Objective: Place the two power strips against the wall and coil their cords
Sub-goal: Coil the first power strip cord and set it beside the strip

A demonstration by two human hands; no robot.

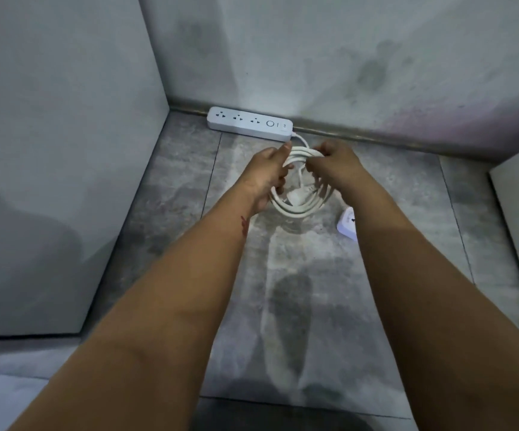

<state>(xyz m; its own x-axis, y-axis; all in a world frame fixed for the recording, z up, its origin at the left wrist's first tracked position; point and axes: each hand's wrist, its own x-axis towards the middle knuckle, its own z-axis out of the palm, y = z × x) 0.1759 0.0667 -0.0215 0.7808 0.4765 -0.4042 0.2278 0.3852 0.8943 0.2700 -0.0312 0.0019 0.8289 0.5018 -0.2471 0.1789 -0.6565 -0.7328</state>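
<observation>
Coiling looks nearly done: left hand (pixel 267 177) curls round cord coil (pixel 298 209) at 9 o'clock, right hand (pixel 337 163) pinches it at 1. One power strip (pixel 249 124) against wall (pixel 314 73) at 12; second strip (pixel 346 224) at 4 needs placing next

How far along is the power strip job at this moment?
Done: one power strip lies along the wall. In hand: its cord is looped into a coil, gripped by the left hand and right hand. Left: the second power strip sits out on the floor, partly hidden by the right forearm, away from the wall; its cord is out of sight.
</observation>
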